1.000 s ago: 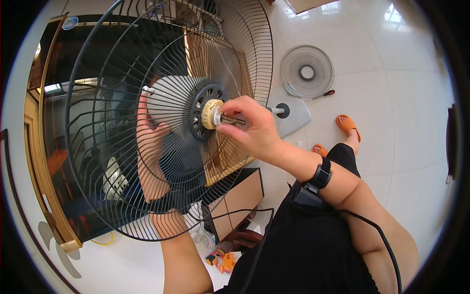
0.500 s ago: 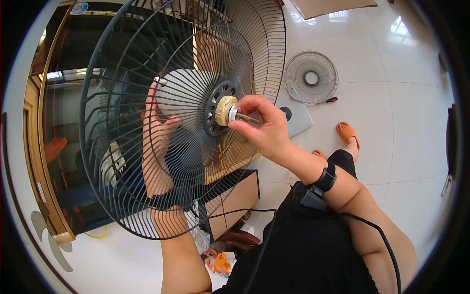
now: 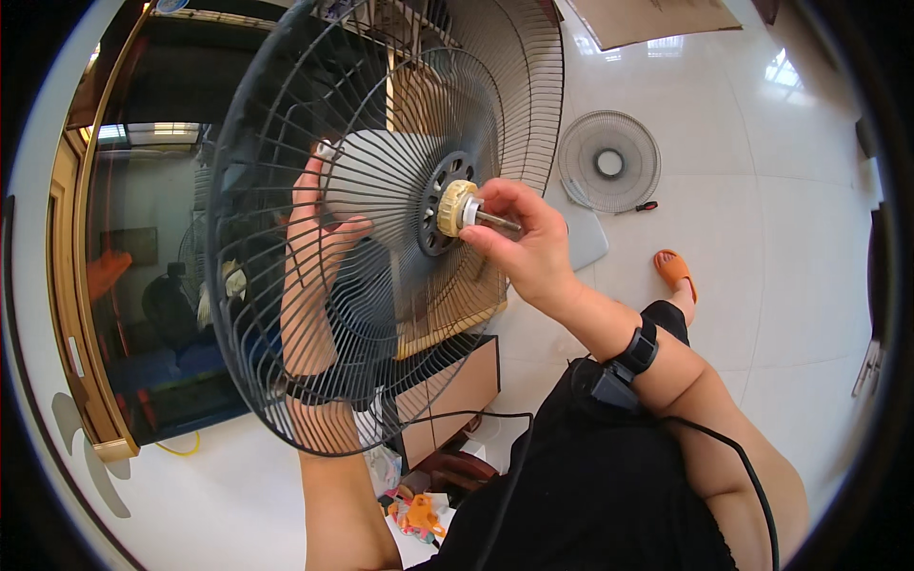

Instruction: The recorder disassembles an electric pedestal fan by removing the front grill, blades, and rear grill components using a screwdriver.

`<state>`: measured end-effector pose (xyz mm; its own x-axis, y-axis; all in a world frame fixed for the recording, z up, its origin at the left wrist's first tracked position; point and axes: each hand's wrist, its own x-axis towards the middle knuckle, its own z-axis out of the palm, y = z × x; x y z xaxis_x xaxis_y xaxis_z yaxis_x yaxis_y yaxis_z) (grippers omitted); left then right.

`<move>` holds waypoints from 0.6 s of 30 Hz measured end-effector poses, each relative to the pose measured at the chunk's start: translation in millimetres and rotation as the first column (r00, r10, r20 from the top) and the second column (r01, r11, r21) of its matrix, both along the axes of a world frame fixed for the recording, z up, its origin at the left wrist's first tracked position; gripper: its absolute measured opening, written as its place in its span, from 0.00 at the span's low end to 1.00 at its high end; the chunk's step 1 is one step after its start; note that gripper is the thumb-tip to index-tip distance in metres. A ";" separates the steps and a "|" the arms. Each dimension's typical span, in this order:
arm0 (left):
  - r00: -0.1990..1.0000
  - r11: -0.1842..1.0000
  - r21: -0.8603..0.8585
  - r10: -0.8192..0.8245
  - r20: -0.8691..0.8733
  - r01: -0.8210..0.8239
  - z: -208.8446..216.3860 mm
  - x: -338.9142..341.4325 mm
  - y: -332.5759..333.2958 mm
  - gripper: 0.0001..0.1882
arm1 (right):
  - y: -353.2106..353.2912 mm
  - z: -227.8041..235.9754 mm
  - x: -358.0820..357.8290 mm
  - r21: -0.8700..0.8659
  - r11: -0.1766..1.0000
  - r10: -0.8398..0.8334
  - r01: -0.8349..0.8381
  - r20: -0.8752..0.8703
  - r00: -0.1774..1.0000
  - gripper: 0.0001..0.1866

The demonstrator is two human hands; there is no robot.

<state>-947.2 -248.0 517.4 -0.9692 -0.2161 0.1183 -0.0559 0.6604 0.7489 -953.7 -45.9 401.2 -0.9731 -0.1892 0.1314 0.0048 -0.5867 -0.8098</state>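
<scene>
So the left hand (image 3: 316,238) is behind the black wire fan grille (image 3: 432,238), cupped around the back of the pale motor housing (image 3: 376,171), probably to stop the head swinging; can't tell how tight. Right thumb and fingers (image 3: 528,233) pinch the white collar (image 3: 470,210) on the metal shaft (image 3: 499,221), just ahead of the yellowed ribbed nut (image 3: 452,209), upper middle of frame.

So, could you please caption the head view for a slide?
Left hand behind fan cage, right hand on the white ring.
</scene>
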 end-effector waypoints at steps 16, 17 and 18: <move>0.999 1.000 -0.027 0.008 -0.042 -0.009 -5.2 13.5 7.6 0.33 | 17.8 -3.2 -24.7 0.038 0.984 0.174 -0.173 -0.023 0.985 0.19; 0.999 1.000 -0.030 0.009 -0.043 -0.010 -5.6 13.6 7.9 0.33 | 20.0 -1.2 -26.4 0.078 0.978 0.199 -0.194 -0.059 0.978 0.19; 0.999 0.999 -0.033 0.011 -0.046 -0.013 -6.8 13.6 9.0 0.33 | 20.9 0.0 -27.7 0.080 0.978 0.200 -0.195 -0.062 0.978 0.19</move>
<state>-933.6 -239.0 510.5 -0.9600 -0.2228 0.1695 -0.0304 0.6847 0.7282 -981.4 -25.1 401.3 -0.9045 -0.3885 0.1761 0.0567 -0.5189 -0.8530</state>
